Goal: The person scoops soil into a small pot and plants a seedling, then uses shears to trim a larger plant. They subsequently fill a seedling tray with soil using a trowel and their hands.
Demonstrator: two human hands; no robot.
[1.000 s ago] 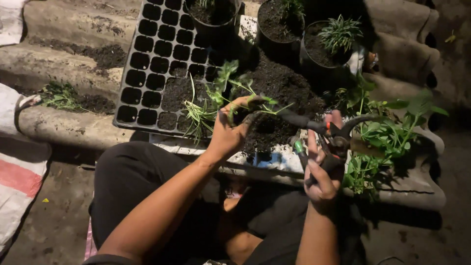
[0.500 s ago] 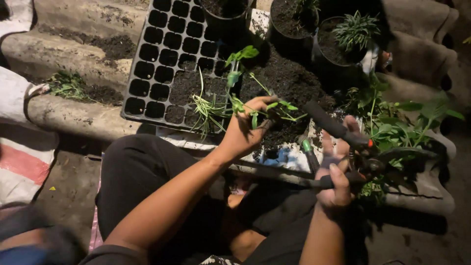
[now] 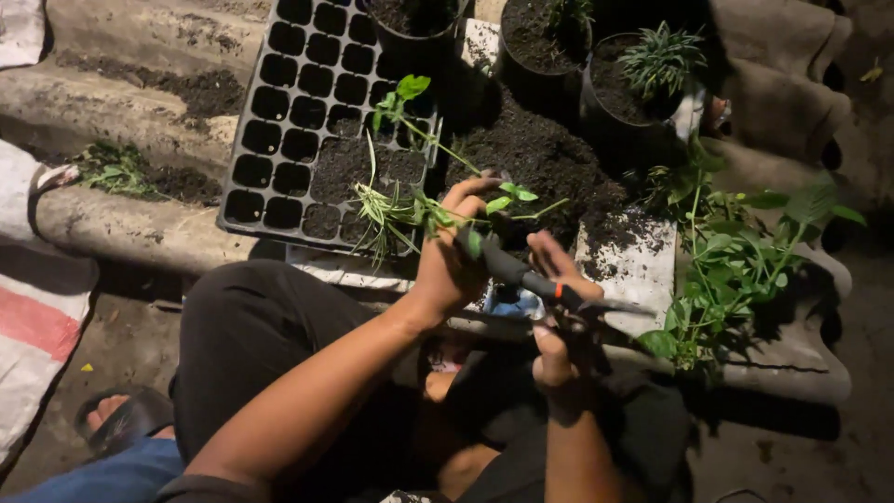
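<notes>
My left hand [image 3: 453,253] grips a green plant cutting [image 3: 424,135] whose leafy stem reaches up and left over the black seedling tray [image 3: 279,102]. My right hand [image 3: 556,321] holds black-handled pruning shears [image 3: 545,284] with an orange catch, close beside the left hand and just below the cutting's stem. A mound of dark potting soil [image 3: 535,154] lies beyond both hands. Some grassy seedlings [image 3: 377,210] stand in the tray's near cells.
Three black pots with soil [image 3: 540,37] stand at the back, one with a spiky plant [image 3: 659,56]. A pile of leafy green cuttings [image 3: 736,261] lies to the right. A white sack with a red stripe [image 3: 37,326] is on the left. A sandalled foot [image 3: 121,419] is at bottom left.
My right hand has swung the shears left, from near the leafy pile to right beside my left hand. The cutting now leans more up and left over the tray.
</notes>
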